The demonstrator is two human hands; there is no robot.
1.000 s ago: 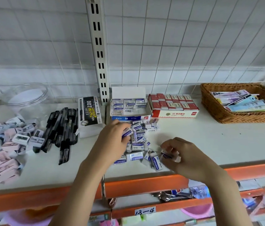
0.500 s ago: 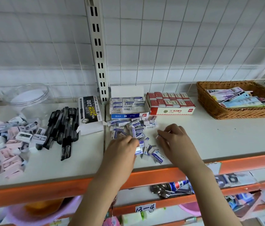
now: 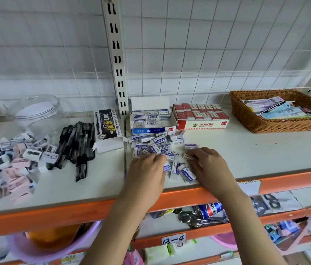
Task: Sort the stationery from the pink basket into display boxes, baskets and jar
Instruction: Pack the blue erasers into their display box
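Note:
A loose pile of white-and-blue erasers lies on the shelf in front of the blue display box, which holds rows of the same erasers. My left hand is at the pile's near left edge, fingers curled round an eraser that shows at its fingertips. My right hand is at the pile's right side and pinches a small eraser at its fingertips. A red display box of red-sleeved erasers stands to the right of the blue one.
A wicker basket with flat packets stands at the back right. Black pens and their black box lie left of the erasers. Further left are a sharpener pile and a clear jar. An orange shelf edge runs along the front.
Both hands have come down and together onto the near edge of the eraser pile. The left hand moved right and nearer, the right hand moved forward to the pile.

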